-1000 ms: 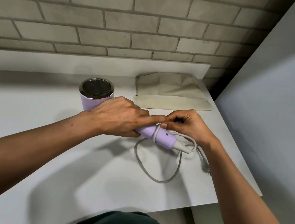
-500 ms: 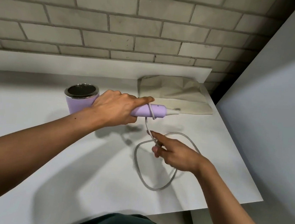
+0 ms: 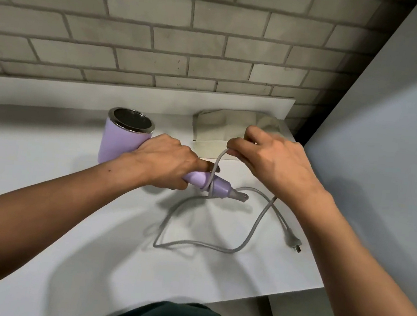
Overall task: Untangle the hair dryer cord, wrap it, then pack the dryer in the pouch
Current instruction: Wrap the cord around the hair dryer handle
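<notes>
A lilac hair dryer [image 3: 122,142] with a silver-rimmed barrel lies on the white table [image 3: 40,189]. My left hand [image 3: 164,163] grips its handle, index finger lying along it. The grey cord [image 3: 247,238] loops round the handle's end and trails in a loose loop over the table to its plug [image 3: 292,243] at the right. My right hand [image 3: 267,160] pinches a stretch of cord and holds it up above the handle, in front of the beige pouch [image 3: 222,125], which lies flat at the back.
A grey brick wall [image 3: 190,37] rises behind a raised white ledge [image 3: 104,97]. A pale panel [image 3: 386,153] stands close on the right. The table's front edge [image 3: 290,291] runs just below the cord loop, with floor beyond.
My right hand has risen from low over the table to above the handle, carrying the cord up. The dryer handle has dropped lower and the plug now shows at the right.
</notes>
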`<state>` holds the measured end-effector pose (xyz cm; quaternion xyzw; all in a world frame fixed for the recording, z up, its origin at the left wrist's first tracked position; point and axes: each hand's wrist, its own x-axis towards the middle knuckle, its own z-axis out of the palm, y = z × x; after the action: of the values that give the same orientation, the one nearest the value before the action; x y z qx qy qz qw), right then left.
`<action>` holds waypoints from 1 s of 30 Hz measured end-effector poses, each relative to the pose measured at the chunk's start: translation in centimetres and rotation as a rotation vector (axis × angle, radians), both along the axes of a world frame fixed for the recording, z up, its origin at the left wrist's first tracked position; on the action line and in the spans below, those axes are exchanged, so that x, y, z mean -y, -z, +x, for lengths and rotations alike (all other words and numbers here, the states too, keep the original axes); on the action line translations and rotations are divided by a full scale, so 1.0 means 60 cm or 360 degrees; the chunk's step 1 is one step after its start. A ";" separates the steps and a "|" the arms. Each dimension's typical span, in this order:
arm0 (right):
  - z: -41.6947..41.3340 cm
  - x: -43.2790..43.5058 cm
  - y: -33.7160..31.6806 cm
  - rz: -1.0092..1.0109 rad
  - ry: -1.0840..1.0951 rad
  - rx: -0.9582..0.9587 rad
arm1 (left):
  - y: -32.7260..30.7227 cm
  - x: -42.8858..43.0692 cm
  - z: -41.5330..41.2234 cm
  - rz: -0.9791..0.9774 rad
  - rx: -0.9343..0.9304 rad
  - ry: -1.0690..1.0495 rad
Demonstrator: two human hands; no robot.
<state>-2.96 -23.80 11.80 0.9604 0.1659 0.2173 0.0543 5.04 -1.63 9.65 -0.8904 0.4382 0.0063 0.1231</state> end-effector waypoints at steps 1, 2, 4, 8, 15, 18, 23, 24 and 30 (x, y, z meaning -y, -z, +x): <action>0.005 0.004 0.005 0.0036 -0.0010 0.0065 | -0.003 0.000 -0.004 0.0001 0.0017 0.0044; 0.009 0.008 0.008 0.0078 -0.0015 0.0111 | -0.006 0.000 -0.009 -0.0003 0.0033 0.0086; 0.016 0.012 0.012 0.0146 -0.0014 0.0137 | -0.015 0.001 -0.019 -0.0022 0.0048 0.0144; 0.024 0.019 0.026 0.0225 -0.0008 0.0161 | -0.024 0.005 -0.033 -0.0061 0.0042 0.0212; 0.023 0.028 0.065 0.0429 0.0041 0.0181 | -0.029 0.004 -0.039 -0.0072 0.0081 0.0255; 0.024 0.029 0.082 0.0436 0.0041 0.0179 | -0.034 0.007 -0.045 -0.0038 0.0121 0.0259; 0.028 0.038 0.103 0.0460 0.0075 0.0070 | -0.037 0.012 -0.046 -0.0056 0.0197 0.0190; 0.028 0.040 0.109 0.0467 0.0080 0.0033 | -0.037 0.012 -0.045 -0.0097 0.0218 0.0165; 0.025 0.042 0.137 0.0571 -0.0052 -0.0351 | -0.027 0.012 -0.039 -0.0177 0.0265 0.0234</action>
<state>-1.47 -26.31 3.55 0.9698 0.1450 0.1378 -0.1396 2.68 -2.33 11.24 -0.8587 0.4903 -0.1012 0.1096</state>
